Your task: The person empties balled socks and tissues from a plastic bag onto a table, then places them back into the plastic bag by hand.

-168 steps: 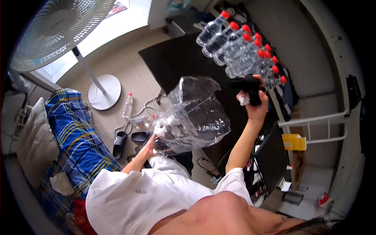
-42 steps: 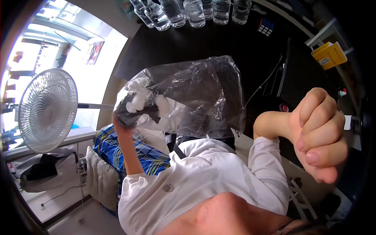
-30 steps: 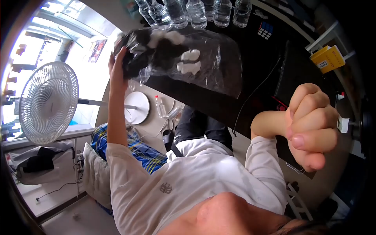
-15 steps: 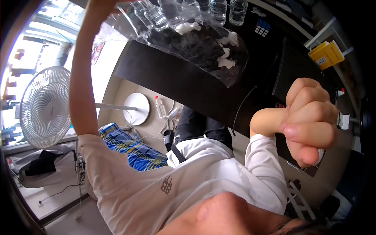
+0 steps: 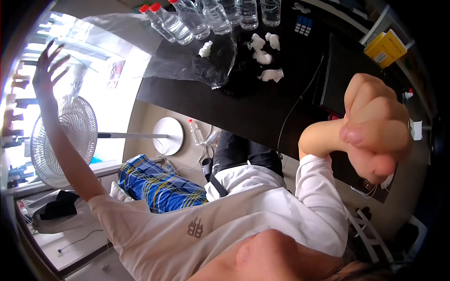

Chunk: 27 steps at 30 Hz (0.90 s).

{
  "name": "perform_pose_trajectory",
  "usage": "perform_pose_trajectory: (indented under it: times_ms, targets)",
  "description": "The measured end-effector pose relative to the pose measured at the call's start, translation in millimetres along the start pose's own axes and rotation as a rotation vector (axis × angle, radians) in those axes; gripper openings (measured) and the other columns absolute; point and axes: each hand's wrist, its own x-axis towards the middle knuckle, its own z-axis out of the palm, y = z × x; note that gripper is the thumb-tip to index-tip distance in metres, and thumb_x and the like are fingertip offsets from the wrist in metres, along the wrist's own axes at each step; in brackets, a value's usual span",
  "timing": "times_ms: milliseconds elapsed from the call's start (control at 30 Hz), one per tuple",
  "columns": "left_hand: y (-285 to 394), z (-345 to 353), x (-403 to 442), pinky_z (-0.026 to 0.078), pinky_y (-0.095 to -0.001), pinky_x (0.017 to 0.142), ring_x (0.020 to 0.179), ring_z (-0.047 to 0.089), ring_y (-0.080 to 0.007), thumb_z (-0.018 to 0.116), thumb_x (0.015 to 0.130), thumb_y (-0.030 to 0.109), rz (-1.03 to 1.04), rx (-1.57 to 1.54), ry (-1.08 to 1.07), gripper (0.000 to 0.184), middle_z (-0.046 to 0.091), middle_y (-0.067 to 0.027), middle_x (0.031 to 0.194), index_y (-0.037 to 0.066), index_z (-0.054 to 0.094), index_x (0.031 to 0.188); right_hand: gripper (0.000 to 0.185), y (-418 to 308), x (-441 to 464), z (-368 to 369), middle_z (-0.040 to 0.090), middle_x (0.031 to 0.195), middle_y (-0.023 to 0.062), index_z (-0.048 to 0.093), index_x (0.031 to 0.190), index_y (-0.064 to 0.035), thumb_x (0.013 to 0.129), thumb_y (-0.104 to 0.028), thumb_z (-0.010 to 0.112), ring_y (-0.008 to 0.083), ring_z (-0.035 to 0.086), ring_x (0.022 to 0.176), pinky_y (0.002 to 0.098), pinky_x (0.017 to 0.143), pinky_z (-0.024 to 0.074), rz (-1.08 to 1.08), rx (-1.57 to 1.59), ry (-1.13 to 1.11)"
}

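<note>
My left hand (image 5: pixel 49 70) is stretched far out to the left, fingers spread, in front of the bright window and above the fan. Nothing shows in its grasp. To its right, a thin clear plastic bag (image 5: pixel 187 68) spreads over the left part of the dark table (image 5: pixel 187 96), its far end by the window. One crumpled white tissue (image 5: pixel 205 49) lies at the bag; several more tissues (image 5: pixel 262 57) sit to the right of it. My right hand (image 5: pixel 377 126) is raised close to the camera, closed in a fist. What it holds, if anything, is hidden.
Clear bottles with red caps (image 5: pixel 180 23) line the table's far side. A puzzle cube (image 5: pixel 303 25), a black cable (image 5: pixel 300 100) and a yellow box (image 5: pixel 385 48) are farther right. A white standing fan (image 5: pixel 68 140) and a blue plaid cloth (image 5: pixel 159 185) are on the left.
My left hand has swung left and down from the top edge, fingers now spread. The plastic bag has shifted left, uncovering several tissues. My right fist stays raised, and the view has shifted slightly.
</note>
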Motion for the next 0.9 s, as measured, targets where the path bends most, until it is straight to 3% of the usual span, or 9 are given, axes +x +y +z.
perform_pose_trajectory:
  times_ms: [133,267,400,567,667,733,767,867,900]
  targets:
    - [2.5,-20.4,-49.8,0.062,-0.0361,0.086,0.116,0.068,-0.0285,0.034,0.109,0.033,-0.219,-0.039,0.18,0.052,0.059,-0.019,0.139,0.004,0.04,0.152,0.05,6.5,-2.2,7.4,0.05,0.062,0.0027,0.06,0.091,0.002,0.107,-0.042,0.045,0.0115,0.035,0.046,0.0279,0.042,0.0268,0.023,-0.036,0.138]
    - [-40.1,-42.9,-120.0,0.062,-0.035,0.084,0.112,0.068,-0.0311,0.044,0.107,0.029,-0.221,-0.076,0.204,0.053,0.059,-0.0194,0.139,0.003,0.038,0.152,0.042,9.9,7.0,4.7,0.056,0.063,0.005,0.065,0.097,0.007,0.105,-0.032,0.054,0.0106,0.048,0.049,0.0258,0.044,0.0324,0.126,-0.108,0.016]
    - [-122.6,-24.3,-212.3,0.057,-0.0433,0.088,0.124,0.06,-0.03,0.044,0.106,0.042,-0.766,-0.721,0.445,0.054,0.054,-0.0159,0.146,0.015,0.038,0.153,0.024,12.5,11.6,15.9,0.06,0.065,0.0036,0.071,0.101,0.0034,0.094,-0.018,0.063,0.0077,0.055,0.057,0.0219,0.055,0.0408,0.456,-0.215,0.036]
    - [-172.9,64.0,-355.7,0.053,-0.0429,0.089,0.117,0.06,-0.0237,0.044,0.105,0.05,-0.952,-1.214,0.382,0.057,0.057,-0.0116,0.139,0.018,0.039,0.152,0.021,36.3,17.6,31.4,0.063,0.067,0.002,0.073,0.103,-0.002,0.093,-0.019,0.066,0.0073,0.056,0.057,0.0206,0.056,0.042,0.522,-0.34,-0.044]
    - [-127.8,151.7,-418.4,0.055,-0.039,0.082,0.111,0.062,-0.0222,0.045,0.104,0.051,-1.049,-1.413,0.477,0.059,0.061,-0.0112,0.132,0.02,0.038,0.154,0.025,54.3,11.5,45.0,0.062,0.061,0.0037,0.071,0.106,-0.0103,0.089,-0.028,0.077,0.016,0.063,0.053,0.0262,0.051,0.0463,0.577,-0.365,-0.094]
    - [-86.6,211.3,-453.2,0.056,-0.0364,0.077,0.107,0.063,-0.0213,0.046,0.103,0.052,-1.103,-1.562,0.5,0.06,0.063,-0.0109,0.128,0.022,0.037,0.155,0.03,60.4,4.8,50.0,0.063,0.066,0.0034,0.069,0.121,-0.0095,0.092,-0.017,0.071,0.0131,0.058,0.052,0.026,0.053,0.0499,0.583,-0.42,-0.263]
    - [-71.9,238.4,-468.3,0.056,-0.0351,0.075,0.106,0.064,-0.0208,0.046,0.103,0.053,-1.095,-1.681,0.476,0.061,0.064,-0.0107,0.126,0.023,0.036,0.155,0.036,62.5,2.6,53.8,0.067,0.069,0.004,0.067,0.121,-0.0153,0.088,-0.026,0.077,0.021,0.065,0.059,0.033,0.055,0.0513,0.643,-0.426,-0.284]
    - [-30.9,311.9,-511.9,0.059,-0.036,0.067,0.095,0.067,-0.0222,0.046,0.103,0.053,-0.996,-2.105,0.396,0.06,0.067,-0.0124,0.116,0.026,0.035,0.156,0.041,75.0,-0.9,61.1,0.069,0.079,0.0048,0.065,0.125,-0.0158,0.087,-0.025,0.077,0.021,0.068,0.07,0.0349,0.063,0.0545,0.608,-0.451,-0.468]
    - [-22.7,337.8,-527.7,0.06,-0.0385,0.066,0.092,0.068,-0.0238,0.046,0.103,0.052,-1.03,-2.219,0.372,0.06,0.067,-0.012,0.115,0.027,0.034,0.157,0.047,78.0,-0.4,64.1,0.07,0.089,0.0046,0.064,0.128,-0.0185,0.084,-0.023,0.079,0.0221,0.069,0.082,0.037,0.074,0.0557,0.663,-0.427,-0.542]
